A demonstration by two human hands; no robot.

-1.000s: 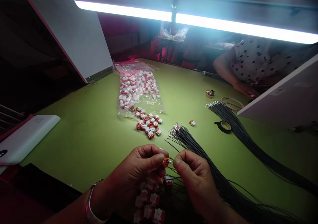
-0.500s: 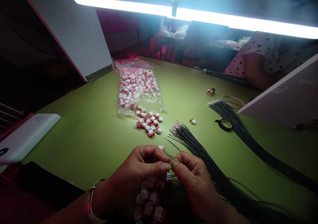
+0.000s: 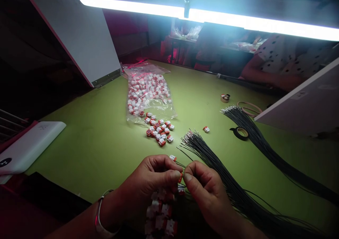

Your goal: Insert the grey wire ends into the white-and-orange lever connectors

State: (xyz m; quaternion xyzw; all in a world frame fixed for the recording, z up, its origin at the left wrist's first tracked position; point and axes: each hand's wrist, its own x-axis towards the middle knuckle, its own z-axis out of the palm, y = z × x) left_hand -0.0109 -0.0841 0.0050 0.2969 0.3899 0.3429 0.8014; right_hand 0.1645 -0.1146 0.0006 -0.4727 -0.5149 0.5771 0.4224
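Note:
My left hand [image 3: 155, 177] is closed in a pinch on a small connector [image 3: 180, 177], whose orange-red end shows beyond the thumb. Fingertips of my right hand [image 3: 205, 186] press together right beside that end, on a thin black wire mostly hidden by the fingers. Another white-and-red connector [image 3: 172, 158] with a wire lies just past my left fingers. Below my hands is a cluster of white-and-red connectors [image 3: 160, 221], partly in shadow. A bundle of black wires [image 3: 217, 165] with metal tips runs beside my right hand.
A clear plastic bag of connectors [image 3: 148, 90] lies at the back, with loose connectors [image 3: 160, 133] before it. To the right are a second wire bundle [image 3: 262, 147], a black tape roll [image 3: 240, 133] and a slanted panel [image 3: 304, 97]. A person's arm [image 3: 267, 78] is beyond the table.
More of the orange-red connector end shows between my fingertips, which are slightly farther apart. The person across the table has shifted an arm.

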